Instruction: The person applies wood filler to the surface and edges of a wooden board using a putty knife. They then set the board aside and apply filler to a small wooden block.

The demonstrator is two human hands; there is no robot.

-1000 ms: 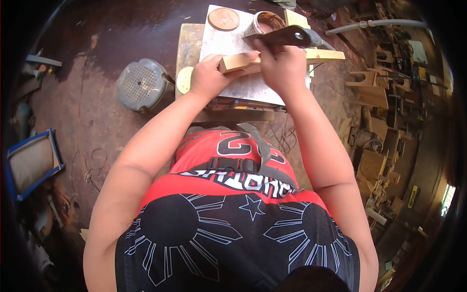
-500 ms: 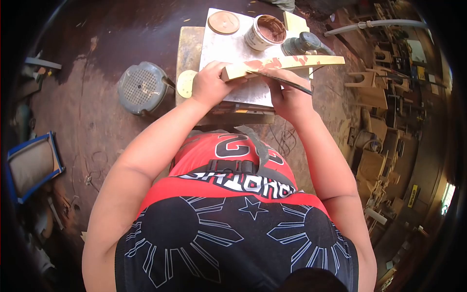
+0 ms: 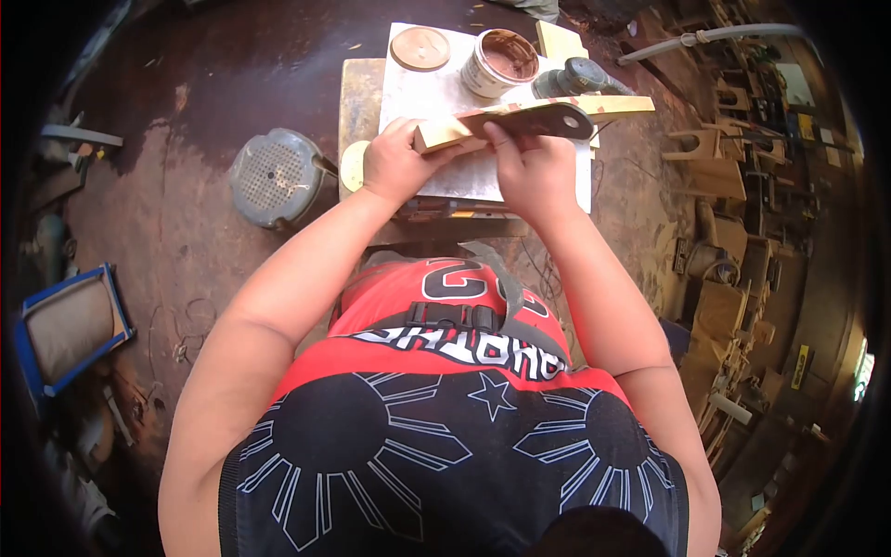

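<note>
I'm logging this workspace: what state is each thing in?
Left hand: gripping wood
Right hand: gripping scraper
Wood: held at one end
Scraper: held against wood
Tub: open, upright
Lid: off, lying flat
Sander: set down; running unclear
Stool: upright
Buckle: fastened

The upper garment is a sleeveless jersey, black across the chest, with two sun-ray emblems and a five-pointed star in pale outline. Below, a red band borders white block lettering and dark, white-edged numerals on red. A grey strap with black side-release buckle crosses the waist, partly covering both.
</note>
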